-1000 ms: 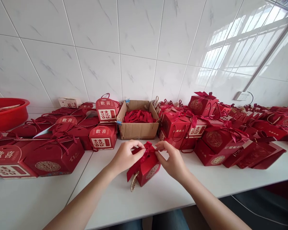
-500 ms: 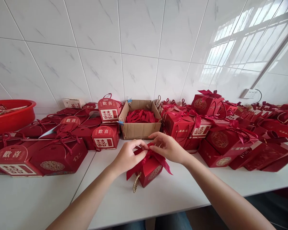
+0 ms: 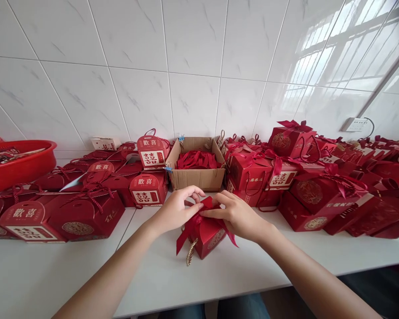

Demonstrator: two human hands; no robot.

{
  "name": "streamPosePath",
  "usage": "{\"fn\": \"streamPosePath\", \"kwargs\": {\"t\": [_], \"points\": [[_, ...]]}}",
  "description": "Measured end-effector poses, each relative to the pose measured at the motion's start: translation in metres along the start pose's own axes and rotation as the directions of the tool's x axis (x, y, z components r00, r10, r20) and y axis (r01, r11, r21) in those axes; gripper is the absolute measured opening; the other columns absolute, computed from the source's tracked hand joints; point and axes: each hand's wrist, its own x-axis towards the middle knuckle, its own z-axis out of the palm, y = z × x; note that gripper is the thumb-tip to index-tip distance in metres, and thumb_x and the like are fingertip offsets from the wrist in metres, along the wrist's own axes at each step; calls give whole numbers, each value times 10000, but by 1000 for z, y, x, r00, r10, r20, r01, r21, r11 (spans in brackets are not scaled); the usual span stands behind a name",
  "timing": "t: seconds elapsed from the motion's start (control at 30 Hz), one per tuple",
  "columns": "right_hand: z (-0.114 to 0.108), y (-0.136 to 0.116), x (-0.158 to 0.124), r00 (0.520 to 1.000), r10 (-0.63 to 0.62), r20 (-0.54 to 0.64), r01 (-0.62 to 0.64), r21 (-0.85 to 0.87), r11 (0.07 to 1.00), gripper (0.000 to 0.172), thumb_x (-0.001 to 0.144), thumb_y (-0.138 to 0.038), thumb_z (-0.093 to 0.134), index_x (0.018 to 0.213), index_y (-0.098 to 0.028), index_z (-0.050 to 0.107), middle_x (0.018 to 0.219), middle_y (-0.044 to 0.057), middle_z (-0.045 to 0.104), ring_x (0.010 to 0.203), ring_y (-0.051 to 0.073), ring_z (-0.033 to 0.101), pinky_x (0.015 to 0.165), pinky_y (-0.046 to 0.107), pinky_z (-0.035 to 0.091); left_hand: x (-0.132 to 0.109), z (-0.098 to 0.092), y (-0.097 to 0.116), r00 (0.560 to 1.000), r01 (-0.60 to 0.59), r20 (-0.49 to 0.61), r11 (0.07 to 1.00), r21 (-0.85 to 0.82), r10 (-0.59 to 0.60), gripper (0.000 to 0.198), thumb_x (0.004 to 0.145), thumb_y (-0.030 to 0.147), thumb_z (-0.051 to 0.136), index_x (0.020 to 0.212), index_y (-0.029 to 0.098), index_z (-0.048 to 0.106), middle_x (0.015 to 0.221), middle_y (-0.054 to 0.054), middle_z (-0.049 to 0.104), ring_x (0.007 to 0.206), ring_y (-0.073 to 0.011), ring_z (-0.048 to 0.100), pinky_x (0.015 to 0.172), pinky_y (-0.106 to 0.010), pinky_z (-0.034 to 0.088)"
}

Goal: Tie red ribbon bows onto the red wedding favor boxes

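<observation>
Red gift box (image 3: 209, 239) sits on the bench (image 3: 246, 270) in my head view, at 6 o'clock from the open cardboard box (image 3: 196, 178). My left hand (image 3: 175, 211) and right hand (image 3: 238, 215) each pinch its ribbon bow (image 3: 199, 223) on top, both clenched on it.
</observation>
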Motion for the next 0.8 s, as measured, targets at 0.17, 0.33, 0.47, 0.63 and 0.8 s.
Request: {"fn": "streamPosePath", "kwargs": {"t": [0.17,0.33,0.47,0.63,0.8], "points": [[2,0,-2,999,-17,29,18,-32,999,367,905,-106,525,1132,-331,704,906,80,568,799,185,423,700,310,452,1,-5,3,999,0,40,989,150,-6,204,887,273,487,1054,234,598,928,-23,629,802,-163,624,718,-291,505],[1,2,-4,999,-28,22,28,4,1000,376,890,-111,552,1158,-335,692,899,83,547,808,190,410,690,307,443,2,-9,9,994,-70,98,950,303,42,194,906,257,429,930,224,619,982,-33,631,936,-198,586,814,-320,474],[1,3,-4,999,-29,28,28,23,999,371,906,-134,542,1174,-352,679,898,79,542,798,186,400,687,300,440,2,-11,14,977,-113,206,940,321,48,137,885,262,454,874,221,584,950,-21,597,910,-188,569,807,-304,468],[1,4,-4,998,-33,56,31,38,999,367,924,-148,520,1185,-358,670,895,78,532,816,186,408,699,296,442,9,-15,17,940,-168,339,920,353,41,80,856,233,488,792,218,533,925,-18,535,979,-204,512,841,-308,448],[2,5,-6,997,-31,75,27,50,998,345,911,-163,549,1184,-333,676,894,82,524,810,188,408,702,308,453,19,-20,16,919,-169,394,915,367,12,138,897,299,454,813,219,529,967,-37,520,995,-223,498,837,-335,453]]}}
